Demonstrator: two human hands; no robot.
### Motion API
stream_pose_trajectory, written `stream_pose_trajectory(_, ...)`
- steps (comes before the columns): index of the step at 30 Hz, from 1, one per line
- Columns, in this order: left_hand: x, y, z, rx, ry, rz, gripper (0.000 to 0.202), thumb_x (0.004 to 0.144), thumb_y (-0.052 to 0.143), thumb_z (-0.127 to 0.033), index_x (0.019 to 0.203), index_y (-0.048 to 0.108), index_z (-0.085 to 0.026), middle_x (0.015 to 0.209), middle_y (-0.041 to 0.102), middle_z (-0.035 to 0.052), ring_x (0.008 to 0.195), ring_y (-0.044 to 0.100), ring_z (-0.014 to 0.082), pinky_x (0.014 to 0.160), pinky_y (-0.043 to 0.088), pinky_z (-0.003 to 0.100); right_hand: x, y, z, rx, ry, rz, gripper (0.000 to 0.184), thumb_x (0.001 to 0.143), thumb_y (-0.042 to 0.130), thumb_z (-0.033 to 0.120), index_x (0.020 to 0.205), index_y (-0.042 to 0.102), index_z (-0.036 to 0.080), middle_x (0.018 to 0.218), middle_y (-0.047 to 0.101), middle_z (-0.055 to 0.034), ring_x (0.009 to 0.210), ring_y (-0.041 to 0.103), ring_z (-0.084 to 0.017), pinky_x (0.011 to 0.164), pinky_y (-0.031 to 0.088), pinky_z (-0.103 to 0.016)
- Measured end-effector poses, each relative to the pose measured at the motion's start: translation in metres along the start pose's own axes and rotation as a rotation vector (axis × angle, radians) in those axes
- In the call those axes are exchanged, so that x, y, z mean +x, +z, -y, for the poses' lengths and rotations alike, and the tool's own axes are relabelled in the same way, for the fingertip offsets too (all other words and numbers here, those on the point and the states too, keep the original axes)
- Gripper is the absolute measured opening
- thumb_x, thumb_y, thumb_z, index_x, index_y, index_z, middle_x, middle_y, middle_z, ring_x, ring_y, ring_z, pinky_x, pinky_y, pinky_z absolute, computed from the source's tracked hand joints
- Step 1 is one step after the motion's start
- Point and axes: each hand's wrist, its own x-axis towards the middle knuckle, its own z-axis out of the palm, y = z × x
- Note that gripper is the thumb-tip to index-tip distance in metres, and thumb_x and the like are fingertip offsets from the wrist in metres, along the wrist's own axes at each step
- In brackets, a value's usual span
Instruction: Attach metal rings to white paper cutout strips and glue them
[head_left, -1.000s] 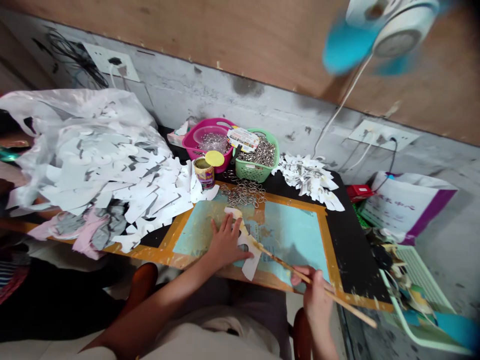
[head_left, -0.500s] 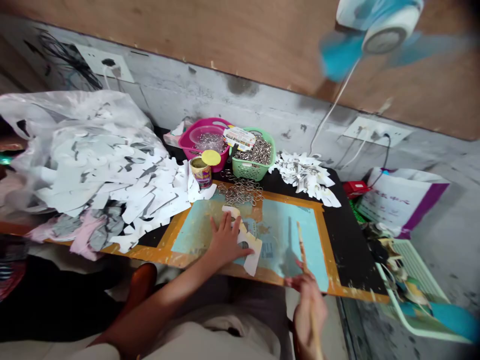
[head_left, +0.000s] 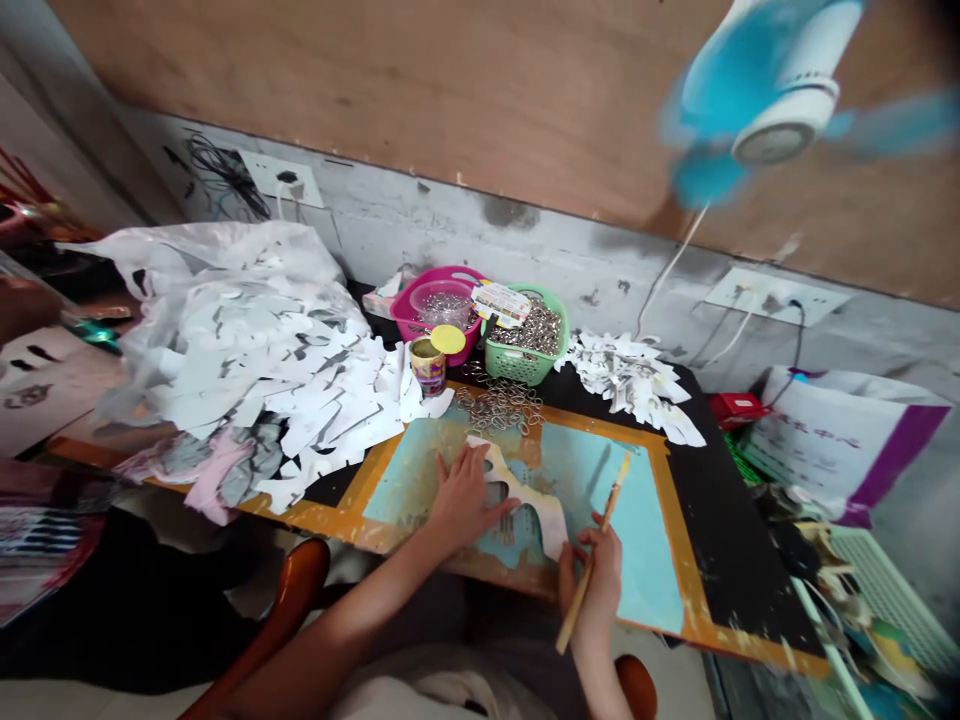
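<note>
My left hand (head_left: 461, 500) lies flat with fingers spread, pressing a white paper cutout (head_left: 525, 495) onto the blue mat (head_left: 637, 520). My right hand (head_left: 596, 575) is closed around a thin wooden brush stick (head_left: 592, 555) that points up and away, its tip over the mat. The fingers of this hand touch the cutout's lower right end. A small open glue pot (head_left: 429, 364) with a yellow lid beside it stands just beyond the mat.
A big heap of white paper cutouts (head_left: 247, 360) and plastic bags covers the left. A pink bowl (head_left: 439, 300) and a green basket (head_left: 525, 340) hold metal rings; loose rings (head_left: 499, 405) lie nearby. More cutouts (head_left: 630, 380) sit at back right. A blue fan (head_left: 772, 90) spins overhead.
My right hand swung the brush off the cutout, turned it upright, and came in to touch the cutout's lower end. The cutout has turned slightly. The camera tilted up.
</note>
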Motion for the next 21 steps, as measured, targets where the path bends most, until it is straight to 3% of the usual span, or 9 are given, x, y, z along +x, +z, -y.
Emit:
stream_pose_trajectory(3,0.002,-0.008,0.011,-0.224,0.041,-0.055,0.064,0.092,0.051,-0.047,0.145,0.029,-0.019,0.132,0.058,0.0152,0.130,0.051,0.0312,0.116,0.028,0.057,0.020,-0.014,-0.010,-0.041,-0.018,-0.019,0.017,0.086,0.052,0.032,0.098,0.053,0.019,0.117,0.054,-0.0145,0.117,0.055,-0.031,0.079,0.054,-0.041)
stream_pose_trajectory(7,0.007,-0.016,0.022,-0.330,0.042,-0.141,0.043,0.096,0.043,-0.035,0.136,0.038,-0.020,0.129,0.056,0.0118,0.110,0.064,0.0230,0.096,0.052,0.037,0.041,-0.037,-0.030,-0.163,-0.038,-0.054,0.021,0.086,0.052,0.038,0.095,0.054,0.019,0.117,0.056,-0.0148,0.115,0.057,-0.033,0.083,0.052,-0.044)
stream_pose_trajectory(11,0.025,-0.024,0.031,-0.136,-0.034,-0.161,0.031,0.093,0.045,-0.027,0.121,0.053,-0.018,0.122,0.058,0.0106,0.102,0.064,0.0222,0.091,0.052,0.035,0.050,-0.067,-0.061,-0.293,-0.027,-0.125,0.027,0.084,0.052,0.042,0.095,0.058,0.019,0.118,0.059,-0.0156,0.105,0.062,-0.032,0.080,0.052,-0.043)
stream_pose_trajectory(15,0.053,-0.028,0.041,-0.026,-0.116,-0.146,0.024,0.089,0.048,-0.024,0.103,0.063,-0.012,0.115,0.058,0.0160,0.106,0.059,0.0295,0.097,0.046,0.043,0.052,-0.096,-0.089,-0.400,-0.012,-0.178,0.031,0.085,0.051,0.043,0.099,0.064,0.018,0.127,0.059,-0.0166,0.112,0.061,-0.035,0.082,0.051,-0.044)
stream_pose_trajectory(18,0.070,-0.027,0.046,-0.012,-0.130,-0.108,0.015,0.083,0.053,-0.020,0.090,0.065,-0.013,0.108,0.061,0.0161,0.107,0.057,0.0305,0.097,0.043,0.044,0.054,-0.109,-0.105,-0.406,-0.024,-0.180,0.033,0.086,0.052,0.044,0.097,0.068,0.018,0.127,0.061,-0.0166,0.113,0.061,-0.034,0.085,0.050,-0.043)
stream_pose_trajectory(21,0.077,-0.027,0.048,-0.065,-0.112,-0.059,0.012,0.079,0.053,-0.016,0.085,0.064,-0.016,0.097,0.064,0.0105,0.098,0.060,0.0256,0.088,0.045,0.037,0.053,-0.113,-0.114,-0.373,-0.033,-0.185,0.033,0.086,0.056,0.045,0.092,0.070,0.017,0.124,0.064,-0.0166,0.109,0.063,-0.033,0.088,0.049,-0.043)
